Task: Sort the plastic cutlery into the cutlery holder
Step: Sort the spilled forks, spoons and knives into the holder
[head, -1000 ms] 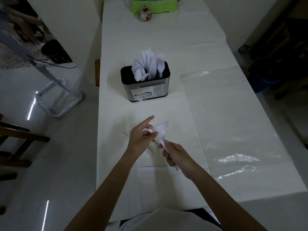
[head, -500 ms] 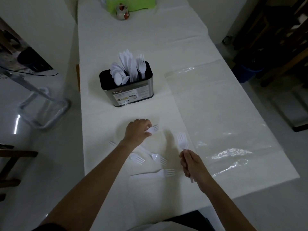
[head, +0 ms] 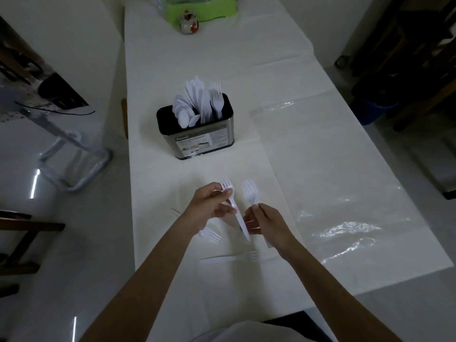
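Observation:
My left hand (head: 211, 208) grips a white plastic fork (head: 233, 204) near its head, tines pointing away, handle slanting down toward my right hand. My right hand (head: 266, 222) holds a small bunch of white forks (head: 250, 192) upright by their handles. The metal cutlery holder (head: 197, 139) with a black rim stands farther up the table and contains spoons at left, knives in the middle and forks at right. More loose forks lie on the white table under my hands, one (head: 211, 235) below my left wrist, another (head: 230, 257) nearer me.
A white cloth covers the long table (head: 320, 169), with a clear plastic sheet (head: 345, 218) on its right half. A green container (head: 199, 8) and a small jar (head: 188, 23) stand at the far end. A chair (head: 19, 238) is at left.
My left hand has lifted a fork off the table and brought it toward my right hand. My right hand has moved left and up with its forks. The camera has shifted.

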A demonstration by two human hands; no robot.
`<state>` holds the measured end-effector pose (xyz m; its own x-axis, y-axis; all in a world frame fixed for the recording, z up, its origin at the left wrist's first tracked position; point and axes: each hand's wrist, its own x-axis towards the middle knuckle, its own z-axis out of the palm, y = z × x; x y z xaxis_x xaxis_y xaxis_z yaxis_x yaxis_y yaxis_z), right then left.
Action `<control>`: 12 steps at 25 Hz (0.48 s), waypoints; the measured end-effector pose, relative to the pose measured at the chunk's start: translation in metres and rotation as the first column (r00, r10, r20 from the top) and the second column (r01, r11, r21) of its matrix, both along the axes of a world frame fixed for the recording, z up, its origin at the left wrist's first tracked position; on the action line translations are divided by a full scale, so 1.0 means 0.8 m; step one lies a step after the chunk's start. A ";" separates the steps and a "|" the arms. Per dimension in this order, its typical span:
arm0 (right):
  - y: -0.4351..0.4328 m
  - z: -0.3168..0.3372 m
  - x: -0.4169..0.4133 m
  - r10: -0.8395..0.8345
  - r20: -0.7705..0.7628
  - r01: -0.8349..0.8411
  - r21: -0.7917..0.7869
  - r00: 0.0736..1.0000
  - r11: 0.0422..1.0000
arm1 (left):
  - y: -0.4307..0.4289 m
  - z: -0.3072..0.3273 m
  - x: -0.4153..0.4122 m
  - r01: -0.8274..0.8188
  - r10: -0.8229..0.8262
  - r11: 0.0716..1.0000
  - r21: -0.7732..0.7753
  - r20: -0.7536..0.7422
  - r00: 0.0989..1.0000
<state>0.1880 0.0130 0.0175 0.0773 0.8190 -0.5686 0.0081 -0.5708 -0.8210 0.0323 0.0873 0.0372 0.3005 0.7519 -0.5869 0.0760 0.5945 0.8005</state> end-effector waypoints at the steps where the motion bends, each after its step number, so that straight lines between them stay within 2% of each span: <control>1: 0.003 0.003 -0.007 0.033 -0.046 -0.034 -0.018 0.998 0.999 | -0.008 -0.003 0.000 -0.040 0.040 0.999 -0.013 -0.008 0.999; 2: 0.005 0.006 -0.013 0.065 -0.092 -0.068 -0.032 0.994 0.997 | -0.014 -0.009 0.001 -0.056 0.056 0.998 0.010 -0.057 0.997; 5: -0.003 0.004 -0.025 0.095 -0.205 -0.108 -0.054 0.974 0.993 | -0.024 -0.030 0.000 0.105 0.024 0.945 0.310 -0.385 0.922; 8: -0.023 -0.007 -0.013 0.004 -0.225 -0.029 -0.107 0.974 0.994 | -0.031 -0.044 -0.009 0.204 0.047 0.848 0.489 -0.453 0.890; 9: -0.030 -0.011 -0.005 -0.025 -0.217 0.000 -0.115 0.976 0.993 | -0.033 -0.049 -0.015 0.332 -0.010 0.786 0.522 -0.527 0.850; 11: -0.045 -0.016 0.010 -0.078 -0.215 0.051 -0.127 0.974 0.991 | -0.036 -0.062 -0.027 0.703 -0.173 0.546 0.456 -0.760 0.627; 12: -0.051 -0.018 0.017 -0.104 -0.218 0.075 -0.135 0.970 0.988 | -0.038 -0.069 -0.029 0.810 -0.207 0.431 0.397 -0.831 0.517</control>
